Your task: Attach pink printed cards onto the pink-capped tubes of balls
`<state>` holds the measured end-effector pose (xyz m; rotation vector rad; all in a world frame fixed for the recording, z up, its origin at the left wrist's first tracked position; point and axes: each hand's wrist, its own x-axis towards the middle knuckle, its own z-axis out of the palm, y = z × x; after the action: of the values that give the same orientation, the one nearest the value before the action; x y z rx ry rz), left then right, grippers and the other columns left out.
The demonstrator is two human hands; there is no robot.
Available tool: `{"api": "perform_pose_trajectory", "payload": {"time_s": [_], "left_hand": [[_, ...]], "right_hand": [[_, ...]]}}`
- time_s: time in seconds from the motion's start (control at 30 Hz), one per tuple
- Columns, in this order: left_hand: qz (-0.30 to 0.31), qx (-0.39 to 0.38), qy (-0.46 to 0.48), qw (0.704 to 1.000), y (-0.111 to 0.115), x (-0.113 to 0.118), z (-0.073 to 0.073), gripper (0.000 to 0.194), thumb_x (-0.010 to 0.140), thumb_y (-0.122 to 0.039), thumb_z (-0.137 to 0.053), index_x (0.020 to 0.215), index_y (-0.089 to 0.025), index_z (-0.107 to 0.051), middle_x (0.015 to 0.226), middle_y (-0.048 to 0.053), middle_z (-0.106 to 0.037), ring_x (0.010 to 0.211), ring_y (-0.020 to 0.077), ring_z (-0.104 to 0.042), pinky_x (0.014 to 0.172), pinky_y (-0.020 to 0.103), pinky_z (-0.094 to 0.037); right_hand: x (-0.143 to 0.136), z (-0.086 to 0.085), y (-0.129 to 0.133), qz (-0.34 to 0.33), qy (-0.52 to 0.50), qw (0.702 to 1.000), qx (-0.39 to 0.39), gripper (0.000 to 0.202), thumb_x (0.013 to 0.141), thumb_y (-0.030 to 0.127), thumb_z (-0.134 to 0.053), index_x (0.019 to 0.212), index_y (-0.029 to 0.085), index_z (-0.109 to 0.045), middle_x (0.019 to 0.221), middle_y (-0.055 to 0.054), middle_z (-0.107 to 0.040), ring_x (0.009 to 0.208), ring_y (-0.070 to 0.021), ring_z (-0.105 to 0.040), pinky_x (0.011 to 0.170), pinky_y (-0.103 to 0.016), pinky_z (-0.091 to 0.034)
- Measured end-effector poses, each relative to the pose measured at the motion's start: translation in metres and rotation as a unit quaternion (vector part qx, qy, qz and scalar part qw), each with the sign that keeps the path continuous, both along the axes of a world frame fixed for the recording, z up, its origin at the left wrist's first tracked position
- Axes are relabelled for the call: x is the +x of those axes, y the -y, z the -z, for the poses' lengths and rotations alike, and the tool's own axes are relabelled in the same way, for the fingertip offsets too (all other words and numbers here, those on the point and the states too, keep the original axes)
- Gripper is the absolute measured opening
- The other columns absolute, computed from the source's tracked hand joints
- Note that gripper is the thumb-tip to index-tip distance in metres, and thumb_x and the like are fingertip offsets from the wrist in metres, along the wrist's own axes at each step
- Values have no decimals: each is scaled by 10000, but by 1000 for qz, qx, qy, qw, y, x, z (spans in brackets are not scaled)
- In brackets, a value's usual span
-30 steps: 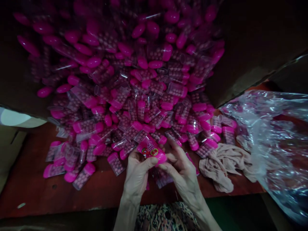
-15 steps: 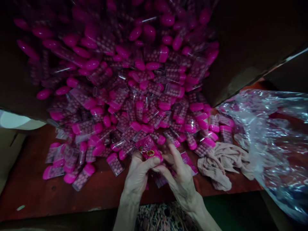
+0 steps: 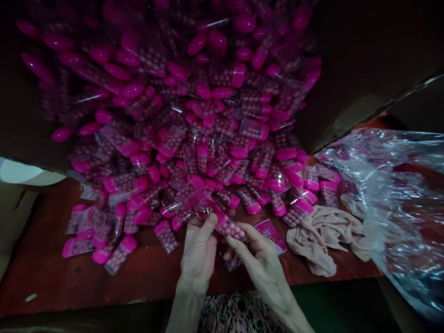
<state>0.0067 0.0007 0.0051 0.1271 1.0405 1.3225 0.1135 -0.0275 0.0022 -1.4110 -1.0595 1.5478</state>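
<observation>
A pink printed packet (image 3: 203,203) is pinched between the thumb and fingers of my left hand (image 3: 199,249), in the lower middle of the view. My right hand (image 3: 258,252) grips a clear container of pink balls (image 3: 231,229), whose pink end meets the packet. Behind both hands rises a big heap of similar clear containers with pink caps (image 3: 208,108). Another pink printed packet (image 3: 268,235) lies on the table just right of my right hand. One container (image 3: 166,236) rests left of my left hand.
The red-brown table (image 3: 145,282) runs along the front. On the right are a crumpled beige cloth (image 3: 314,236) and a large clear plastic bag (image 3: 398,203). Dark walls flank the heap. More capped containers (image 3: 120,254) lie at the left.
A clear container of pink balls now shows in my right hand, against the packet. The packet has shifted slightly up and left, and my right fingers have closed round the container.
</observation>
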Motion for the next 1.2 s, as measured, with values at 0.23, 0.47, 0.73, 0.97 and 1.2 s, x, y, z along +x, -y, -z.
{"api": "perform_pose_trajectory", "payload": {"time_s": [0.23,0.47,0.73,0.97,1.2], "left_hand": [[71,-15,20,997,13,12,-16,279,667,-364,-706,776,-140,-580,676,58,-693,354,69,-462,301,178,-311],[37,-8,-20,999,11,3,-17,304,670,-423,-690,697,-140,-583,712,86,-704,518,142,-600,421,226,-457],[24,-25,-23,999,17,16,-18,310,705,-443,-649,755,-139,-622,716,93,-700,603,174,-628,469,244,-487],[-4,8,-30,1000,11,-3,-15,236,634,-362,-734,693,-156,-637,604,27,-645,582,161,-622,512,255,-519],[-31,-20,-25,999,15,9,-16,179,647,-317,-731,717,-165,-666,632,40,-687,578,157,-644,542,252,-525]], "right_hand": [[-10,-7,10,33,12,999,40,198,838,360,-549,856,169,-595,528,36,-535,440,-90,-495,423,-186,-407],[-8,-11,8,-17,-5,999,29,203,865,356,-507,914,172,-579,511,43,-521,431,-95,-481,428,-192,-394],[-12,-7,12,22,17,999,46,232,860,369,-512,978,184,-586,603,22,-563,505,-113,-536,461,-196,-433],[-14,-9,11,-1,-92,996,-19,220,858,398,-513,818,183,-529,547,55,-488,389,-58,-443,375,-162,-363],[-19,-5,12,11,-2,999,38,188,878,357,-489,846,182,-550,487,67,-449,395,-71,-427,393,-173,-352]]}}
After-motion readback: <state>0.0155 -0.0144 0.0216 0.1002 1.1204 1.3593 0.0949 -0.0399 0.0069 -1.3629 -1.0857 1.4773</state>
